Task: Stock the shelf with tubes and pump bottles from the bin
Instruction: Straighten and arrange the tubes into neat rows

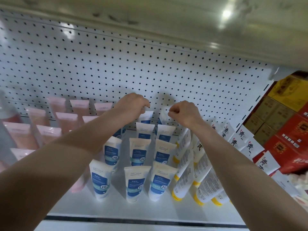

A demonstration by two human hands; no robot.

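Observation:
Both of my arms reach to the back of the white shelf (116,209). My left hand (131,104) pinches the top edge of a blue-and-white tube (145,118) standing in the back row. My right hand (183,112) pinches the top of the neighbouring blue-and-white tube (162,117), which leans slightly. In front of them stand several rows of the same blue-and-white tubes (136,185), caps down. The bin is out of view.
Pink tubes (65,122) fill the shelf's left part, with a pink bottle (8,117) at the far left. White tubes with yellow caps (185,177) lean on the right. A pegboard back wall (133,64) and upper shelf (183,22) close the space. Red and yellow cartons (286,124) stand at right.

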